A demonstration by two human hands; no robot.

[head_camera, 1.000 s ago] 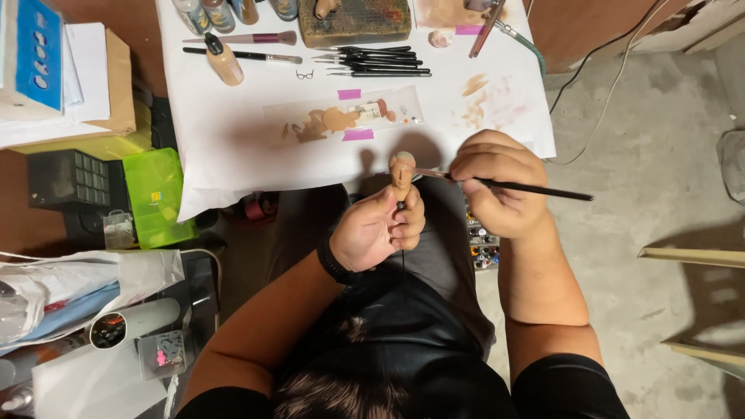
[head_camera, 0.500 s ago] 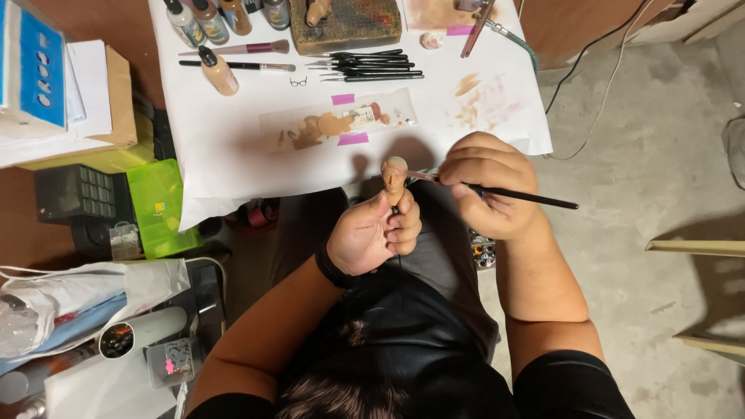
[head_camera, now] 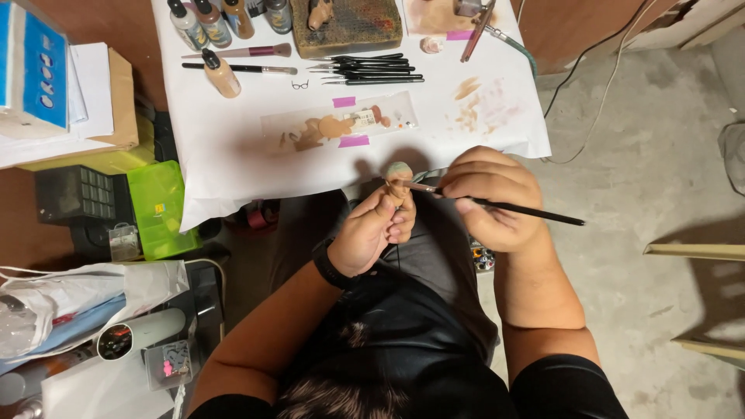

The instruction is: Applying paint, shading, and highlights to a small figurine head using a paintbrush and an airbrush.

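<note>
1. At the centre of the frame, the left hand (head_camera: 376,233) grips a small figurine head (head_camera: 399,180) between fingers and thumb, holding it upright just below the edge of the white-covered counter (head_camera: 233,155).
2. The right hand (head_camera: 489,198) pinches a thin black paintbrush (head_camera: 504,207), its tip touching the head's side.
3. Spare brushes (head_camera: 365,71) and paint bottles (head_camera: 213,19) lie along the top of the frame; a taped palette strip (head_camera: 337,124) sits mid-counter.
4. Fine work like this seems to call for braced hands, a light touch and short strokes.
</note>
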